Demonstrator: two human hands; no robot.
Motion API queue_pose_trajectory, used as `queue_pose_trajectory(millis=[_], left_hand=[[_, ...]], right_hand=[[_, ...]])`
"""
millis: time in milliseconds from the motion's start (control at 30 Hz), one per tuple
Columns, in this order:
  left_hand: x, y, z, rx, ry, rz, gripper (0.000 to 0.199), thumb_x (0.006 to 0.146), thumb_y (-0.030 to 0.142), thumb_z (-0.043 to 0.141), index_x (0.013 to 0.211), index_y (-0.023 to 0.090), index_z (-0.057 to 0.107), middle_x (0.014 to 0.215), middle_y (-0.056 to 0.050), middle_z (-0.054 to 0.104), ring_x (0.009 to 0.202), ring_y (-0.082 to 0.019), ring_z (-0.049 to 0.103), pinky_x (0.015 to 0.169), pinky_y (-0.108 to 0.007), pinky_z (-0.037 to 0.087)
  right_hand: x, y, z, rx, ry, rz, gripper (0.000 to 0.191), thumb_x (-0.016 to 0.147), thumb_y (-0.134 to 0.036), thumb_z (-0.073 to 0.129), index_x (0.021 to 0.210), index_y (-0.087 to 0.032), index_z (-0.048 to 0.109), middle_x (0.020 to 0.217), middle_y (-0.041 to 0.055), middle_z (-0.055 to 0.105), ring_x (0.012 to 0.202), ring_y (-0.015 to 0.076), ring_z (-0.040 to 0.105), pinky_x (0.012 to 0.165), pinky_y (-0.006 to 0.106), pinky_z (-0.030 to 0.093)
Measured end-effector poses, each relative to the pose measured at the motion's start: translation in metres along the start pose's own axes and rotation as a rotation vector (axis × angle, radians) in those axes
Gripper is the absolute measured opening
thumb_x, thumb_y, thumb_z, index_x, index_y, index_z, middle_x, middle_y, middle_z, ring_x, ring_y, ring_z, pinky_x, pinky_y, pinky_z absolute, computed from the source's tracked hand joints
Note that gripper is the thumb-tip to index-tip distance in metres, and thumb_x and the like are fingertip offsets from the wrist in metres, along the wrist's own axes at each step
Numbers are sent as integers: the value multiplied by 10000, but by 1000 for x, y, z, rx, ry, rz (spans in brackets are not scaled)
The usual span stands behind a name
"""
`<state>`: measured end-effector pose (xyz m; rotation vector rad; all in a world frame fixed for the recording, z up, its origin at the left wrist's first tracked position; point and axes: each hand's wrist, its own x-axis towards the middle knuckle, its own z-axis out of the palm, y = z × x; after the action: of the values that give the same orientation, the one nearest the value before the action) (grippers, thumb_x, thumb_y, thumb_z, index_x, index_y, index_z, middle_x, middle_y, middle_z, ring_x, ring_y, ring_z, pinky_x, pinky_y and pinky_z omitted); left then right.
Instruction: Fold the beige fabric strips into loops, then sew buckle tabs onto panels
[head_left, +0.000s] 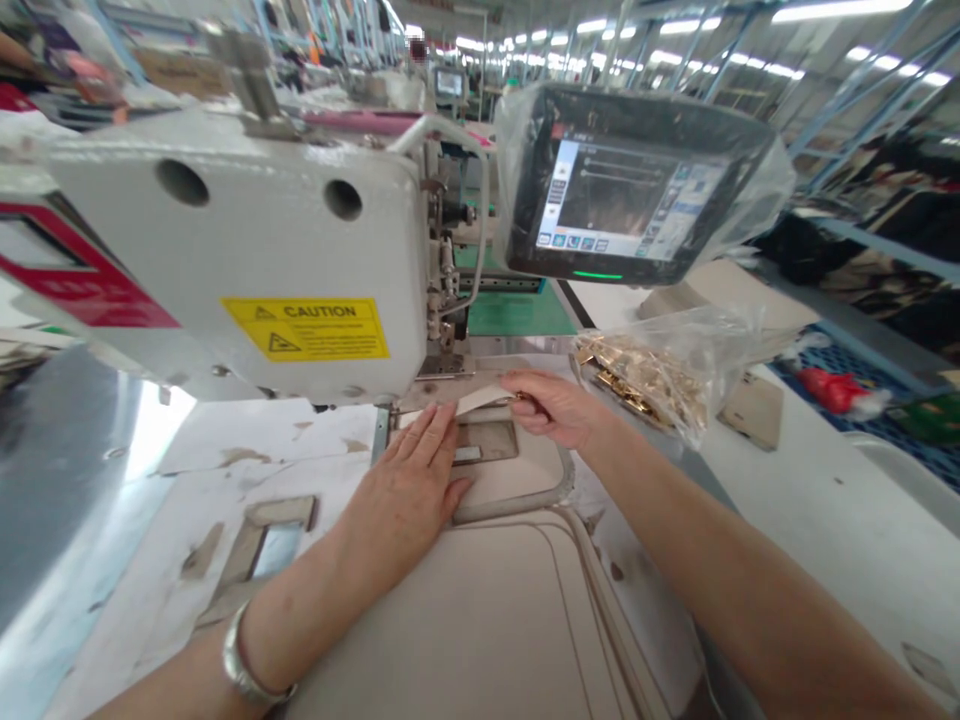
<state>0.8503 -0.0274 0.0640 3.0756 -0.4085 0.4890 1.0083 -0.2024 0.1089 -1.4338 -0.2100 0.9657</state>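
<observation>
My left hand [412, 485] lies flat with its fingers stretched over the left part of a beige panel [517, 478] in a metal frame, under the sewing machine's head. Fingers of my right hand [551, 408] are pinched at the panel's upper right, on the end of a narrow beige strip [484, 398]. A small gold-coloured piece shows between those fingers. The strip runs left to the fingertips of my left hand. A rectangular cutout [491, 440] sits in the middle of the panel. Nearer to me lies a stack of larger beige panels [465, 620].
The white machine head [247, 240] fills the upper left, and a plastic-wrapped screen [622, 200] stands upper right. Beyond my right hand lies a clear bag of gold-coloured metal parts [652, 375], beside a phone [752, 410]. A flat rectangular frame [259, 550] lies at left.
</observation>
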Motion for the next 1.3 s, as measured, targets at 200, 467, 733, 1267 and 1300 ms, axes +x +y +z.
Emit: queue_pose_trajectory(millis=[200, 467, 733, 1267, 1300], left_hand=[[0, 5, -1, 56, 81, -16, 620, 1014, 418, 415, 1375, -71, 535, 1513, -299, 479, 1377, -384, 525, 1113, -495, 497], [-1, 2, 2, -35, -36, -47, 644, 1012, 470, 412, 1379, -46, 529, 1529, -299, 458, 1415, -395, 478, 1120, -536, 480], [-2, 0, 0, -43, -17, -71, 634, 984, 449, 470, 1392, -36, 494, 1476, -317, 511, 1396, -409, 495, 1115, -538, 480], [21, -13, 5, -189, -165, 74, 616, 1022, 440, 365, 1524, 88, 422, 1601, -160, 407, 1497, -278, 382, 1227, -465, 339], [24, -12, 6, -202, -168, 88, 609, 1024, 436, 367, 1527, 96, 420, 1603, -151, 407, 1500, -271, 378, 1234, -462, 327]], right_hand=[[4, 5, 0, -94, 71, -58, 414, 612, -397, 777, 687, -227, 407, 461, -138, 331, 385, 19, 182, 370, 169, 53], [3, 11, 1, -321, 172, -102, 402, 627, -496, 736, 662, -219, 447, 460, -125, 338, 414, 39, 224, 417, 198, 119], [7, 20, -6, -722, 285, -233, 267, 752, -429, 621, 657, -194, 539, 536, -86, 392, 528, 86, 351, 524, 232, 246], [2, -8, -9, -846, 296, 80, 348, 808, -266, 754, 546, -188, 538, 401, -23, 533, 333, 69, 376, 368, 204, 253], [2, -9, -8, -835, 286, 92, 345, 802, -253, 750, 536, -186, 543, 398, -19, 537, 324, 65, 361, 356, 202, 241]])
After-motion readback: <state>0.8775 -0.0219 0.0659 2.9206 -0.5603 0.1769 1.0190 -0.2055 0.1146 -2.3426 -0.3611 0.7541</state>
